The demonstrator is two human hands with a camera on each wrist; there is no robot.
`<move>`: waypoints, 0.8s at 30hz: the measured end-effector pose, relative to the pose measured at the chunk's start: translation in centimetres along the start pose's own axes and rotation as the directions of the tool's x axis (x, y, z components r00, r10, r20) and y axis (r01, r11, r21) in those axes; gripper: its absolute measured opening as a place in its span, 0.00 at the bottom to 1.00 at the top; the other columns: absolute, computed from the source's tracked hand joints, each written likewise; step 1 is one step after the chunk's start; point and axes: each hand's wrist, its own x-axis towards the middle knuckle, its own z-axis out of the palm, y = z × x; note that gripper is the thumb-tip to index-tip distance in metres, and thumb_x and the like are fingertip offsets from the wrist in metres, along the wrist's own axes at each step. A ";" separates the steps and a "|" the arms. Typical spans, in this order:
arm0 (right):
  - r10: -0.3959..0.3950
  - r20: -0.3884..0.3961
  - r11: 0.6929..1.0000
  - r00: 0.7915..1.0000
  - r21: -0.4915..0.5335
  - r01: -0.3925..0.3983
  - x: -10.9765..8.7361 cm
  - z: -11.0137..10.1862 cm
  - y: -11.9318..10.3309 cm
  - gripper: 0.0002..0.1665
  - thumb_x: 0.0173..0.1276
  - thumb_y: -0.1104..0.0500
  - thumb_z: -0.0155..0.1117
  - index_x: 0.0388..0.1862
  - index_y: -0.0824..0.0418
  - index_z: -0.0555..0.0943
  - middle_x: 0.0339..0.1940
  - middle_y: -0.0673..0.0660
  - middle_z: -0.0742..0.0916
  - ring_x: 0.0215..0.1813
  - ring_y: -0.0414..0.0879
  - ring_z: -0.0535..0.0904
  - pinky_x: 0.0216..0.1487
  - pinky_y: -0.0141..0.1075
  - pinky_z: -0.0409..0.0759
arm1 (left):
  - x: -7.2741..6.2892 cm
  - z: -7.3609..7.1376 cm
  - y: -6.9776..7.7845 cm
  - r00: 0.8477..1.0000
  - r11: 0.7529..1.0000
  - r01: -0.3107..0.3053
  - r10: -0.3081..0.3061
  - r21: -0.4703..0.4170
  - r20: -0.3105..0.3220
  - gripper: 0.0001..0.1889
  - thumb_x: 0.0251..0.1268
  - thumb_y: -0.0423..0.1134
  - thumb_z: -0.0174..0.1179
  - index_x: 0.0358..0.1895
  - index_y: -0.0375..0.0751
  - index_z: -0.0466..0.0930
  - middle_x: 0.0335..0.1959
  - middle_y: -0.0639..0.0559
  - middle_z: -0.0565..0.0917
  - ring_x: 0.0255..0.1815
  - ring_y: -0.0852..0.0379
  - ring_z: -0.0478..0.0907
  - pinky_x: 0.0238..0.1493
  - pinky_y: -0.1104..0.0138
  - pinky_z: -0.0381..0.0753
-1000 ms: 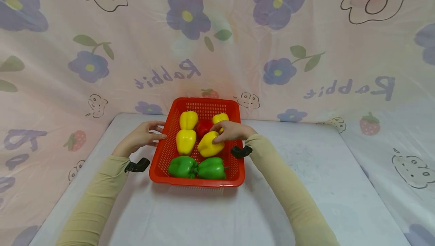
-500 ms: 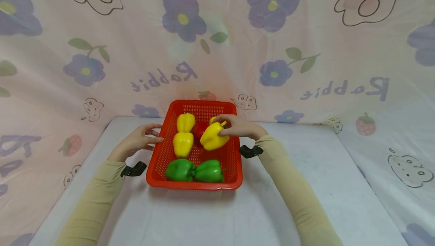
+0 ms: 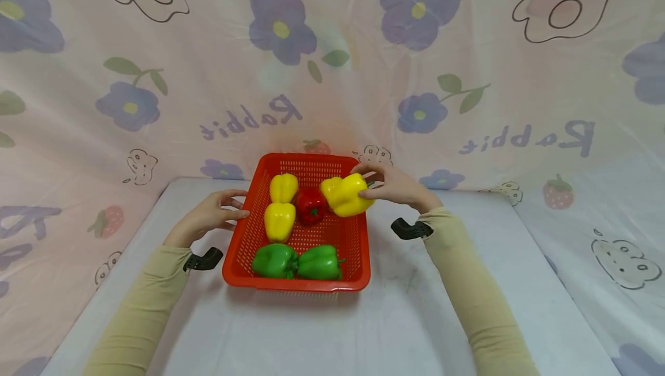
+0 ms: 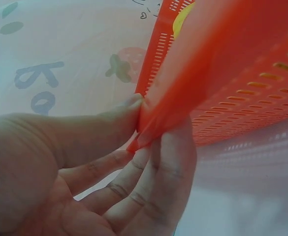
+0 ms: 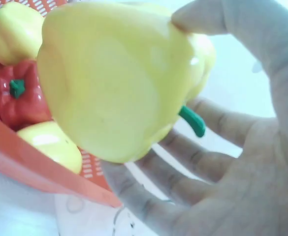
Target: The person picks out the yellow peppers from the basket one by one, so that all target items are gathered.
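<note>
My right hand (image 3: 397, 186) grips a yellow bell pepper (image 3: 350, 196) above the right rim of a red plastic basket (image 3: 296, 285). In the right wrist view that yellow pepper (image 5: 109, 83) has a green stem, with the thumb on one side and the fingers curled round the other. My left hand (image 3: 212, 214) pinches the basket's left rim; in the left wrist view the thumb and fingers meet on the rim (image 4: 158, 108). Inside the basket lie a red bell pepper (image 3: 310, 205), a green pepper (image 3: 275, 260), another green pepper (image 3: 319, 263) and several yellow ones.
The basket stands on a white-covered table (image 3: 426, 318), near its back edge. Behind it hangs a patterned curtain (image 3: 332, 104) with flowers and rabbits. Two yellow peppers, the rear one (image 3: 284, 188) and the nearer one (image 3: 280, 222), sit along the basket's left side.
The right hand has lifted the yellow pepper from the middle of the basket and carried it up and right, over the rim. The red pepper now shows fully. The left hand stays at the rim.
</note>
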 end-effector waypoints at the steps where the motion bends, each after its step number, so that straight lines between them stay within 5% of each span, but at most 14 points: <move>1: -0.008 -0.004 1.000 1.000 -0.002 0.008 -0.2 -0.2 0.0 0.28 0.60 0.59 0.70 0.59 0.60 0.74 0.57 0.56 0.77 0.57 0.54 0.74 0.54 0.47 0.77 | 0.0 0.0 0.0 1.000 1.000 0.000 0.000 0.002 -0.002 0.34 0.66 0.34 0.61 0.71 0.30 0.56 0.50 0.31 0.72 0.39 0.48 0.80 0.40 0.55 0.84; 15: -0.029 0.000 0.999 1.000 -0.017 0.029 -2.1 -2.5 1.6 0.32 0.61 0.61 0.70 0.63 0.65 0.72 0.58 0.59 0.78 0.57 0.56 0.75 0.56 0.45 0.77 | -0.1 0.4 0.2 1.000 1.000 0.005 -0.005 0.014 -0.022 0.33 0.66 0.33 0.60 0.71 0.30 0.56 0.49 0.32 0.72 0.39 0.48 0.80 0.40 0.56 0.84; 24: -0.010 -0.012 0.997 1.000 0.075 0.011 -3.2 -3.3 2.6 0.33 0.60 0.64 0.71 0.63 0.66 0.70 0.60 0.63 0.76 0.54 0.57 0.78 0.51 0.39 0.80 | -0.2 0.3 0.2 1.000 1.000 0.000 0.001 0.022 -0.028 0.33 0.66 0.34 0.61 0.71 0.30 0.56 0.49 0.32 0.72 0.39 0.48 0.79 0.40 0.56 0.84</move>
